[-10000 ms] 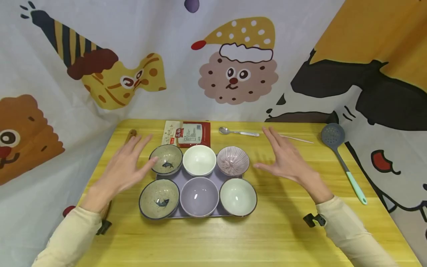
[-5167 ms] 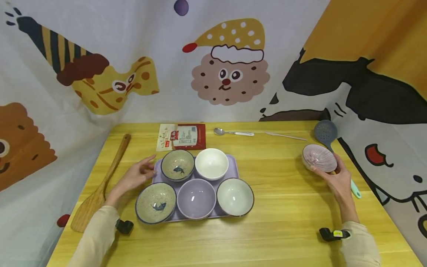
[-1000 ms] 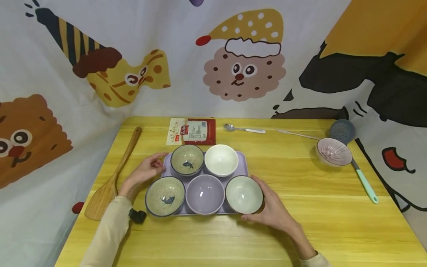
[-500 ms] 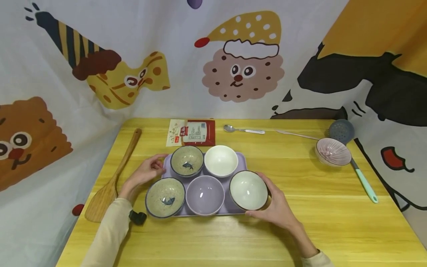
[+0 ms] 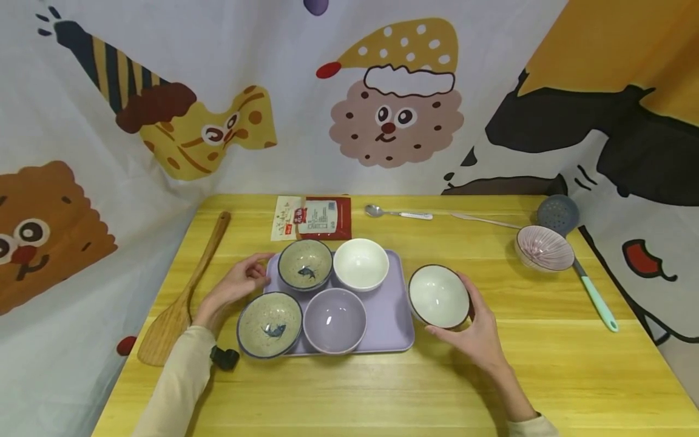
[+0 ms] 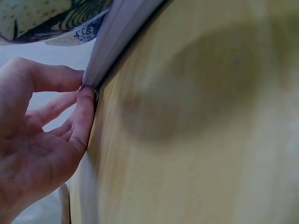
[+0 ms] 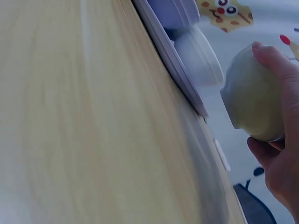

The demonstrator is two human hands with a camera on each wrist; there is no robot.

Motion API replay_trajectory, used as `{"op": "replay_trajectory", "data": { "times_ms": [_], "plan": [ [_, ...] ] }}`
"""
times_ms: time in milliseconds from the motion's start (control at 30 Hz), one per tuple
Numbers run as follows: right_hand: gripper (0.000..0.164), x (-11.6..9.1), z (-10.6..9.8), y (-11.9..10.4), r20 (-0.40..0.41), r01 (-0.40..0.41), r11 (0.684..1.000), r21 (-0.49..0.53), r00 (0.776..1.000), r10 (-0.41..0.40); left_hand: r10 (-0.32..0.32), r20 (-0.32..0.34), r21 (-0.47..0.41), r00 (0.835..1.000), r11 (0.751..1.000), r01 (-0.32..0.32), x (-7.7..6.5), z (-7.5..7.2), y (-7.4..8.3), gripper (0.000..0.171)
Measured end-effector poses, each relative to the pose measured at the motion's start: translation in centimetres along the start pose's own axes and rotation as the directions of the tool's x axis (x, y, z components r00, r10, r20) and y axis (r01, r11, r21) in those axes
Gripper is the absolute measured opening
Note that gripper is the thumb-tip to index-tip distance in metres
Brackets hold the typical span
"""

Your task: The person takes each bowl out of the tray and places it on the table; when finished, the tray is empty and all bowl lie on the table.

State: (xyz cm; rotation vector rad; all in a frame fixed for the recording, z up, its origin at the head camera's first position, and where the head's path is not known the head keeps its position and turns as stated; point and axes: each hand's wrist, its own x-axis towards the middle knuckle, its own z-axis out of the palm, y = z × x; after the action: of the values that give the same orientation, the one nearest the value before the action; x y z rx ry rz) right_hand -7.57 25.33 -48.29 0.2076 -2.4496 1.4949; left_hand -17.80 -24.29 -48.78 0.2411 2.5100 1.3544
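In the head view my right hand (image 5: 480, 334) grips a pale green-white bowl (image 5: 438, 297) with a dark rim, just past the right edge of the lavender tray (image 5: 390, 325). The right wrist view shows this bowl (image 7: 254, 95) raised above the table, thumb on one side and fingers on the other. My left hand (image 5: 237, 285) pinches the tray's left edge; thumb and finger meet at its rim (image 6: 112, 46) in the left wrist view. On the tray stand two speckled fish bowls (image 5: 270, 325), a white bowl (image 5: 361, 264) and a lavender bowl (image 5: 335, 320).
A striped pink bowl (image 5: 544, 248) stands at the right, overlapping a skimmer (image 5: 558, 214) with a mint handle. Along the back lie a red and cream packet (image 5: 322, 218), a spoon (image 5: 398, 213) and a thin pale stick-like utensil (image 5: 486, 220). A wooden spatula (image 5: 166, 328) lies at far left.
Earlier the right hand carried the striped bowl off the tray to the right. Within the last second it has lifted the pale green-white bowl and moved it rightward; the left hand stays at the tray.
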Motion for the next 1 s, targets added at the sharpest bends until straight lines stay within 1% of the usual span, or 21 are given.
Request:
{"op": "replay_trajectory", "data": {
  "times_ms": [200,267,400,633,833,1000],
  "plan": [
    [0.114,-0.1,-2.0,0.5,-0.064,-0.043,0.999,0.024,0.997,0.044,-0.002,-0.003,-0.015,1.000,1.000,0.002,0.0,0.0,-0.1,0.064],
    [0.114,-0.3,-2.7,0.7,-0.085,-0.064,0.998,0.009,0.994,0.064,0.003,-0.002,-0.022,1.000,1.000,-0.003,0.0,0.0,-0.1,0.064],
    [0.114,-0.8,-4.0,1.4,-0.133,-0.108,0.994,-0.014,0.985,0.106,0.005,-0.003,-0.032,1.000,0.999,-0.005,-0.1,0.0,-0.1,0.065],
    [0.113,-1.5,-6.1,2.2,-0.214,-0.155,0.988,-0.027,0.966,0.146,-0.004,-0.013,-0.019,1.000,1.000,0.004,0.0,0.2,-0.1,0.062],
    [0.110,-2.3,-7.9,3.0,-0.280,-0.202,0.977,-0.064,0.944,0.176,-0.002,-0.010,-0.006,1.000,1.000,0.002,-0.1,0.2,0.0,0.063],
    [0.106,-2.8,-9.0,3.8,-0.346,-0.266,0.961,-0.074,0.911,0.226,0.007,-0.010,-0.011,1.000,1.000,-0.007,0.0,0.2,-0.1,0.064]
  ]
}}
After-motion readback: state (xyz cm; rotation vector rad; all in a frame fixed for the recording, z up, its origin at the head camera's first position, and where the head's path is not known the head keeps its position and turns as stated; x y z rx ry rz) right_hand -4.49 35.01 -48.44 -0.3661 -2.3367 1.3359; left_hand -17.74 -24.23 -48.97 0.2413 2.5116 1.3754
